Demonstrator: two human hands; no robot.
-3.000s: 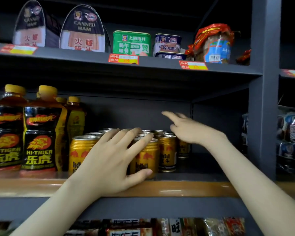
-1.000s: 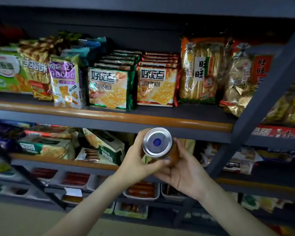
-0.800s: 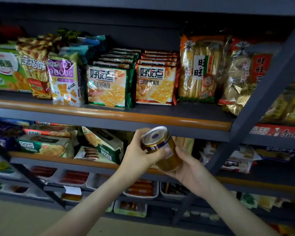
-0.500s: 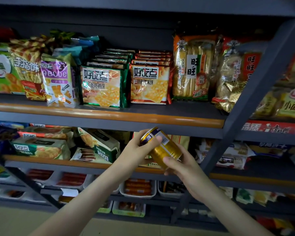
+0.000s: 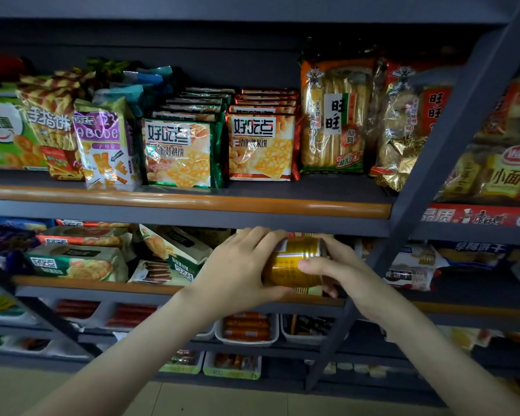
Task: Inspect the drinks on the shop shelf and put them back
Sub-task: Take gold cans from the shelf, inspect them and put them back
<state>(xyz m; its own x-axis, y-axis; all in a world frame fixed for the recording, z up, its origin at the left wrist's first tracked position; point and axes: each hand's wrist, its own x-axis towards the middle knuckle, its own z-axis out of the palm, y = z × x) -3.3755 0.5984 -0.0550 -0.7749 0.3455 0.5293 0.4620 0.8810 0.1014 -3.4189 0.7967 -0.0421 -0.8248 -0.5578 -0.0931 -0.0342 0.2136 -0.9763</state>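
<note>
Held the gold can (image 5: 294, 265) in mid-air in front of the shelving, just below the orange-edged snack shelf (image 5: 192, 202), touching none of it as far as could be told. Gripped it at both ends. Curled the left hand (image 5: 240, 274) over the left end, fingers (image 5: 261, 238) on top and thumb (image 5: 278, 292) underneath. Wrapped the right hand (image 5: 342, 271) round the right end, with one finger stretched across the near face.

Lay sideways, long axis running left to right and close to level, the rim of one end showing at the right by the right hand. Hid most of the label behind both grips.

Looked like the middle of the inspection, with the putting back not yet begun.

Showed no row of drinks anywhere in view: only biscuit packets (image 5: 177, 151) above, boxed biscuits (image 5: 72, 262) to the left, sausage trays (image 5: 246, 328) lower down. Could not tell from here, therefore, which way the can's own place lay.

Would need a quarter turn to stand the long axis upright before any setting down. Sat equally in both hands, neither nearer, so could pass to either for the return. Might slip during that change of grip, given the smooth metal.
</note>
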